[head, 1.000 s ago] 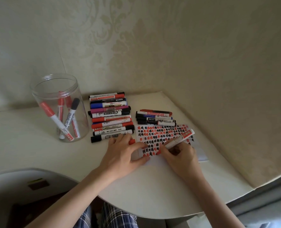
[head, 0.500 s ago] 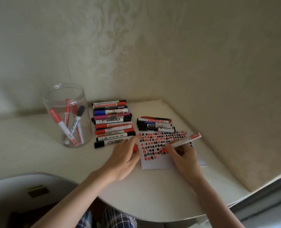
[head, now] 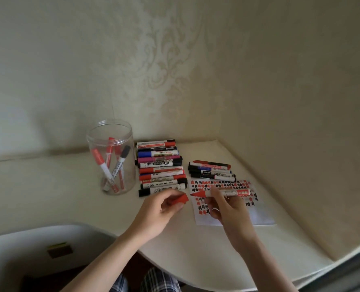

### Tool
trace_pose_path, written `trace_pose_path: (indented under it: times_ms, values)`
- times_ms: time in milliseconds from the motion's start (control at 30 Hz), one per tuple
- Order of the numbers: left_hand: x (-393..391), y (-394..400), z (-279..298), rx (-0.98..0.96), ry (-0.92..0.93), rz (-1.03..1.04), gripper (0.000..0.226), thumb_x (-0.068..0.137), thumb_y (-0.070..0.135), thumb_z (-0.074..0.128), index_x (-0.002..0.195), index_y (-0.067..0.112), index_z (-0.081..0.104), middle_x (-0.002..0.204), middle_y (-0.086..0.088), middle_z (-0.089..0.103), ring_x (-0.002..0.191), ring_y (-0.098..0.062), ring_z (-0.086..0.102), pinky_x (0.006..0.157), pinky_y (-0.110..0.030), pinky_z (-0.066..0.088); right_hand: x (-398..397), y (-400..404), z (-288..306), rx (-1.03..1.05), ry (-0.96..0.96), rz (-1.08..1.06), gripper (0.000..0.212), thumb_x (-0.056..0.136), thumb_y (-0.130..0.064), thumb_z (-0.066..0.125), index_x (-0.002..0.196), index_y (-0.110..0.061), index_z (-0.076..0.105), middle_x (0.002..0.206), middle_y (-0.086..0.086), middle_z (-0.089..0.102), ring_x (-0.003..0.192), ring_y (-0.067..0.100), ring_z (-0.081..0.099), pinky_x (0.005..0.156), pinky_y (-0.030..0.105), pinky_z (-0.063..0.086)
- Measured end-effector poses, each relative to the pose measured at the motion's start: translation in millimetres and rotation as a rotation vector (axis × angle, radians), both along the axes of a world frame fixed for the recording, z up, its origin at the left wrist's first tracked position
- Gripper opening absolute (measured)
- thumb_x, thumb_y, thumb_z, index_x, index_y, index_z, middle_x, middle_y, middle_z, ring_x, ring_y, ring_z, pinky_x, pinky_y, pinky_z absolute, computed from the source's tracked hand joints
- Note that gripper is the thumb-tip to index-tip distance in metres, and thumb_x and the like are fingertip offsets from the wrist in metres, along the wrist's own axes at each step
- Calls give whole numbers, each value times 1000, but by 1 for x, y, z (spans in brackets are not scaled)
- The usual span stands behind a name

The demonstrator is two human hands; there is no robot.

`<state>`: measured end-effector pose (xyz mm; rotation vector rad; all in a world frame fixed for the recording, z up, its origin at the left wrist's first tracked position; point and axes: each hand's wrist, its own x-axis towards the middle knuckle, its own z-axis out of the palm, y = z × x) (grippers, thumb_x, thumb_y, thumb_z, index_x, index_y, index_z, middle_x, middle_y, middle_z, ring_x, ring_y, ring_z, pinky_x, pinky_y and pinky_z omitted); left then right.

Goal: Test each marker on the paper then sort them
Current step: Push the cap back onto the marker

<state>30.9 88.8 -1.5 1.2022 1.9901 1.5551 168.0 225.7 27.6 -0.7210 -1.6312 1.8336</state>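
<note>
- the right hand [head: 229, 209] has its grip closed round a red marker [head: 227, 193], fingers curled over the middle of the barrel, thumb underneath.
- the marker lies nearly level above the paper [head: 259, 216], uncapped, its red tip pointing left toward the other hand.
- the left hand [head: 162, 209] pinches a red cap [head: 180, 200] between thumb and curled fingers; the cap's open end faces the marker tip, with a small gap between them.
- the paper lies flat on the counter [head: 48, 197] under the right hand, its upper part covered with rows of red and black marks, its lower part blank.
- just beyond the paper sits a small group of markers [head: 211, 171], side by side and touching.
- to their left, a longer row of markers [head: 160, 167] in red, black, blue and purple lies in a stack running away from the person.
- a clear jar [head: 109, 157] stands left of that row, with a few markers leaning upright inside it.
- a patterned wall [head: 175, 70] rises behind the counter.
</note>
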Motion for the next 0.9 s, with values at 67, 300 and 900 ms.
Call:
trace_pose_path:
  times_ms: [67, 300, 900]
  values:
    - [0, -2, 2, 14, -22, 7, 24, 89, 11, 68, 107, 27, 68, 102, 12, 72, 95, -4, 67, 86, -18, 51, -2, -3, 2, 14, -1, 13, 23, 94, -23, 61, 79, -8, 69, 68, 6, 64, 58, 14, 51, 53, 24, 41]
    - [0, -1, 10, 51, 46, -52, 22, 92, 13, 65, 109, 25, 68, 103, 12, 70, 96, -1, 65, 83, -13, 49, -8, -10, 0, 44, -33, 62, 21, 89, -24, 67, 80, -5, 69, 63, 4, 58, 57, 13, 48, 55, 23, 43]
    - [-20, -6, 7, 34, 88, 41, 20, 93, 16, 63, 112, 19, 70, 101, 12, 72, 94, -3, 67, 87, -26, 55, -19, -4, -2, -165, -32, 113, 47, 72, -47, 74, 93, -6, 63, 72, 3, 56, 63, 13, 51, 59, 26, 42]
